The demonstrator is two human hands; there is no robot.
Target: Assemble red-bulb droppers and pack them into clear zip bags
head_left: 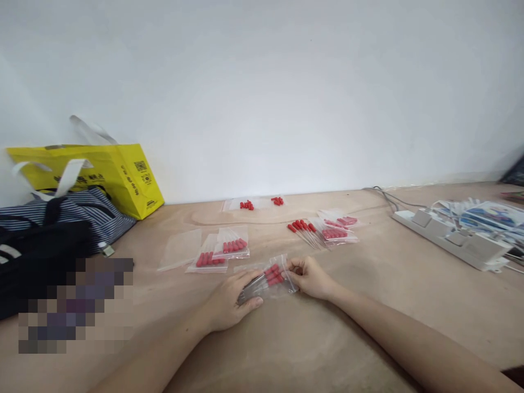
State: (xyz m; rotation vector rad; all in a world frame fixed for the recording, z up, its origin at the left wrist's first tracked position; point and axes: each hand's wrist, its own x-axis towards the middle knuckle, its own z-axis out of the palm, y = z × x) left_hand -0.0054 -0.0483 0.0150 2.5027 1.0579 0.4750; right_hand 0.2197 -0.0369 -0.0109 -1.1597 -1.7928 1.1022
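Observation:
Between both hands is a clear zip bag (282, 291) holding several droppers (273, 275) with red bulbs and thin clear stems. My left hand (231, 303) is closed around the stem end, its thumb on the near side. At the bag's zip end, my right hand (309, 277) pinches the edge between thumb and fingers. Just beyond that hand, several loose red-bulbed droppers (305, 232) lie fanned out. Filled zip bags (338, 233) overlap on their right. More filled bags (231, 245) lie beyond my left hand, with a flat, clear bag (180, 251) beside them.
Further bags with red bulbs (246, 205) lie by the wall. A yellow bag (139, 185), a striped bag (110, 213) and a black bag (49, 240) stand left. On the right are a white power strip (446, 240) and cables (385, 196). A blurred patch covers something at left.

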